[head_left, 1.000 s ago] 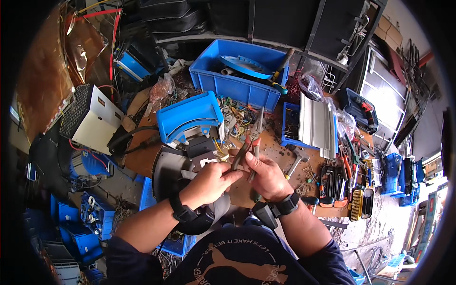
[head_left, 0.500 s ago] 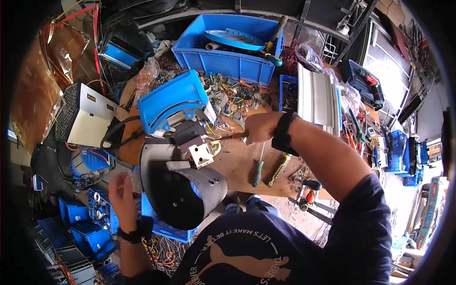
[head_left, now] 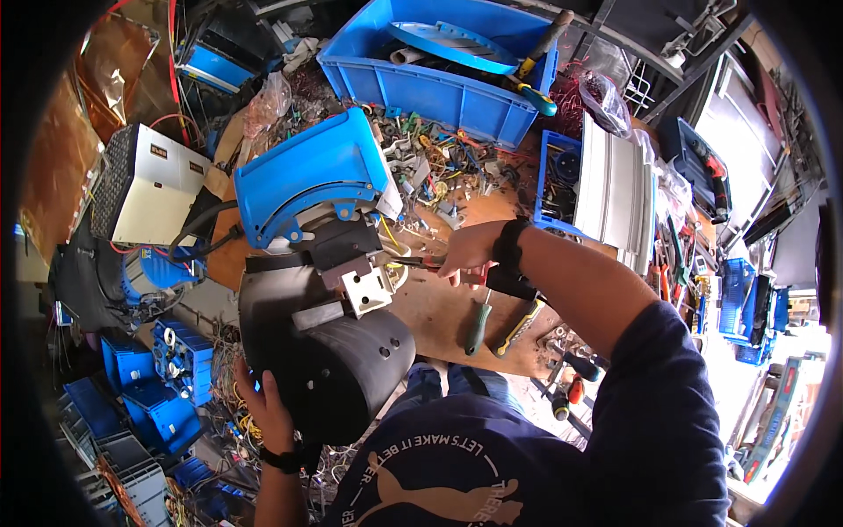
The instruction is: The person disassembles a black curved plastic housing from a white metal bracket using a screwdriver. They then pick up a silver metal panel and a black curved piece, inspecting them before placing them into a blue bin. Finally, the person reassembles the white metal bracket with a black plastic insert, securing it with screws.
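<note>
My right hand (head_left: 470, 250) is closed round a pair of red-handled pliers (head_left: 432, 262), whose jaws point left toward a yellow wire beside a white metal bracket (head_left: 367, 292). That bracket is fixed on a machine part with a blue housing (head_left: 307, 176) and a large black curved cover (head_left: 360, 351). Fingers spread, my left hand (head_left: 266, 411) is at the cover's lower left side; whether it touches is hard to tell. A green-handled screwdriver (head_left: 478, 328) and a yellow-and-black handled tool (head_left: 518, 328) lie on the wooden bench below my right hand.
Behind the housing stands a large blue bin (head_left: 439, 92) of parts. Small scrap (head_left: 448, 171) is strewn across the bench. A metal box (head_left: 154, 189) stands left, with several blue crates (head_left: 162, 413) lower down. Grey metal panels (head_left: 615, 193) stand right.
My left hand has moved right and down to the black cover's side. The cover and bracket have shifted slightly. My right hand remains near the bracket, and the whole view has shifted a little.
</note>
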Available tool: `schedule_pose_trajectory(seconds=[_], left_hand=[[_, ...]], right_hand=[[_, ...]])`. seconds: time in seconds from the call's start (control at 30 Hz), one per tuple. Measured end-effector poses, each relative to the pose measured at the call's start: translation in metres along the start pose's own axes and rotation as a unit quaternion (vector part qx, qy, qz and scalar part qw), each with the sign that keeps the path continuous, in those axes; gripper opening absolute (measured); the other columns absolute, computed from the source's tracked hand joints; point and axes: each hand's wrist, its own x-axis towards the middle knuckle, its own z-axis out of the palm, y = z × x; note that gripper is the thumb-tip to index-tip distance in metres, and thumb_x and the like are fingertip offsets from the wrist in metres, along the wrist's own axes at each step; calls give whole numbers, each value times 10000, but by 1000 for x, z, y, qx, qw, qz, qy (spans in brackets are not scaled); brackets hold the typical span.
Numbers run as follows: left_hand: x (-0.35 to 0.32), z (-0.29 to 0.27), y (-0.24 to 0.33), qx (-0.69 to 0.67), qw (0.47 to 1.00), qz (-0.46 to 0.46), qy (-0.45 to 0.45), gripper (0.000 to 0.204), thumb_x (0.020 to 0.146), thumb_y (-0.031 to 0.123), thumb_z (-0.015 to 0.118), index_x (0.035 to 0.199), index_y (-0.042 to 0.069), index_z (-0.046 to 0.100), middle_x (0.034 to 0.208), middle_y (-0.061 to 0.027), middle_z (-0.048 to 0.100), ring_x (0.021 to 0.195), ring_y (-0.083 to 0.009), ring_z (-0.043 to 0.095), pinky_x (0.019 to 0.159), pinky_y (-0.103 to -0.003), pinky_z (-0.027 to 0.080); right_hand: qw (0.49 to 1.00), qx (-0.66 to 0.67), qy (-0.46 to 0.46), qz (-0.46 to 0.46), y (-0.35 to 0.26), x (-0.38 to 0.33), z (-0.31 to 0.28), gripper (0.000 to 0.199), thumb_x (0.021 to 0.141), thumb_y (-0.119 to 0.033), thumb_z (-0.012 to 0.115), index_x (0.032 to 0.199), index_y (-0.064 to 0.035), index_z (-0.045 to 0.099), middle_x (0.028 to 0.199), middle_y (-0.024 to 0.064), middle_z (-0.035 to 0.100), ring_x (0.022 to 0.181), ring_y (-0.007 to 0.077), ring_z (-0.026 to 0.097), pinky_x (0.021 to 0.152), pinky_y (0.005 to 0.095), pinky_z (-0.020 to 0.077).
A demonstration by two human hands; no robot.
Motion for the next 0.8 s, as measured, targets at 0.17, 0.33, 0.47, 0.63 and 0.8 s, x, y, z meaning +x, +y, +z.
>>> schedule_pose_trajectory(seconds=[0.17,0.33,0.47,0.63,0.8], left_hand=[[1,3,-4,33,999,-10,16,599,923,250,528,1374,-39,259,1365,-203,343,1245,-281,369,1040,-366,282],[4,3,-14,56,998,1,22,618,910,250,549,1371,-43,259,1363,-207,342,1246,-289,367,1040,-369,284],[3,3,-8,62,998,-4,24,620,908,257,552,1365,-46,263,1363,-206,336,1245,-292,365,1037,-370,286],[2,3,-10,85,996,10,24,627,908,270,554,1363,-45,260,1366,-208,329,1240,-290,368,1031,-374,290],[3,2,-16,86,996,17,20,622,910,266,553,1360,-47,259,1355,-209,337,1232,-288,376,1035,-379,284]], right_hand=[[987,135,-86,14,13,18,1,395,857,-352,584,901,35,653,753,126,659,639,209,644,581,323,529],[963,249,-99,6,11,20,12,365,879,-337,579,820,23,606,718,131,624,616,230,629,546,366,531],[943,324,-79,21,6,12,22,339,890,-333,566,811,-3,573,721,122,621,600,211,616,552,372,530],[904,424,-53,-23,15,6,44,368,905,-359,538,778,-14,559,650,59,558,611,192,611,560,363,533],[927,370,33,-55,25,-5,55,414,878,-360,552,775,41,580,651,64,554,603,171,604,561,325,535]])
